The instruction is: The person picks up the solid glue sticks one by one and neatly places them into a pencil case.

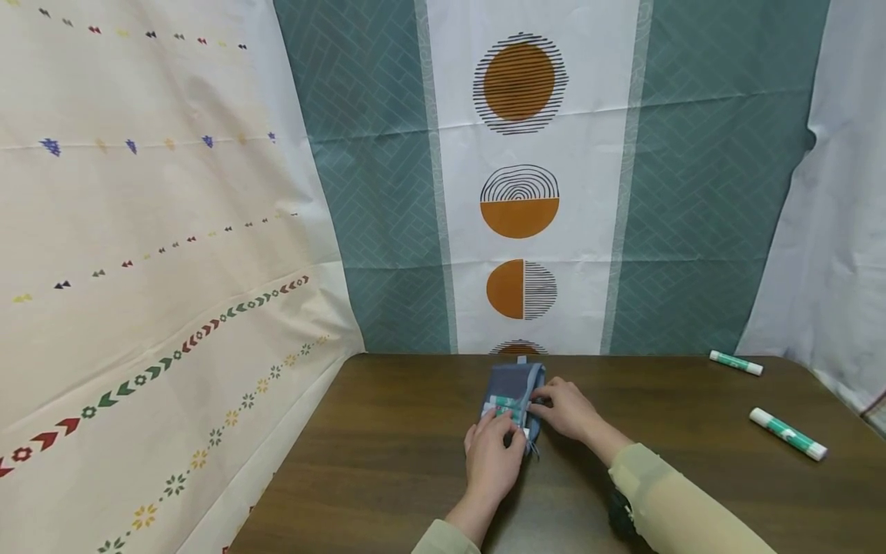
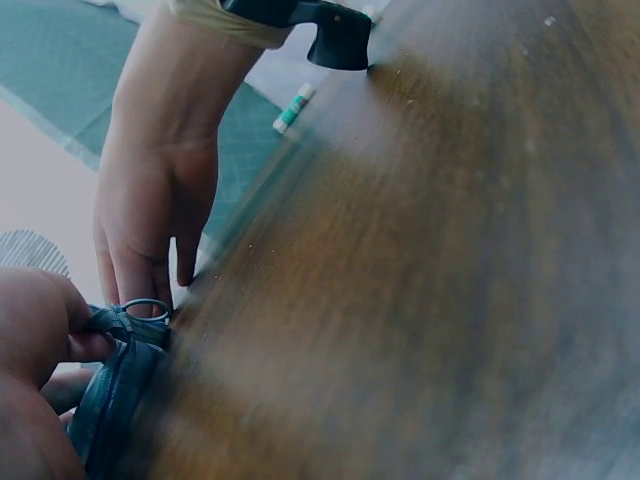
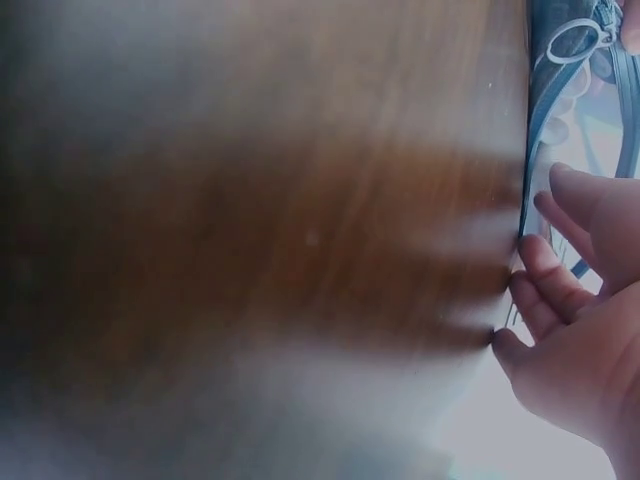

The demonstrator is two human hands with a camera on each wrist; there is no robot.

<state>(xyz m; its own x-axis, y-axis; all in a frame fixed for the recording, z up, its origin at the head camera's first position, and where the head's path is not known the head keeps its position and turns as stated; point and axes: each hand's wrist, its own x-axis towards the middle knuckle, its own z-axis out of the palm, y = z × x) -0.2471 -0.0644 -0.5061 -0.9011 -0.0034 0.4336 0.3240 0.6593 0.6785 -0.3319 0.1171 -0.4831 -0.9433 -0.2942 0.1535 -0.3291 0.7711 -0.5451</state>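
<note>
A grey-blue zip pouch [image 1: 514, 378] lies near the far edge of the table, and green-and-white glue sticks [image 1: 503, 402] show through its front. At its near end my left hand [image 1: 494, 454] grips the pouch beside the zipper; the left wrist view shows thumb and finger pinching this end near the ring-shaped zip pull [image 2: 147, 309]. My right hand [image 1: 569, 408] is at the pouch's right side. Its fairly straight fingers [image 3: 548, 275] touch the edge along the opening. From the right wrist, pale round ends show inside the parted zipper.
Two more green-and-white glue sticks lie on the right of the table: a nearer one [image 1: 787, 433] and a farther one [image 1: 736, 362] by the back edge. Patterned cloth [image 1: 381, 231] hangs behind the brown wooden table [image 1: 388, 462] and along its left side.
</note>
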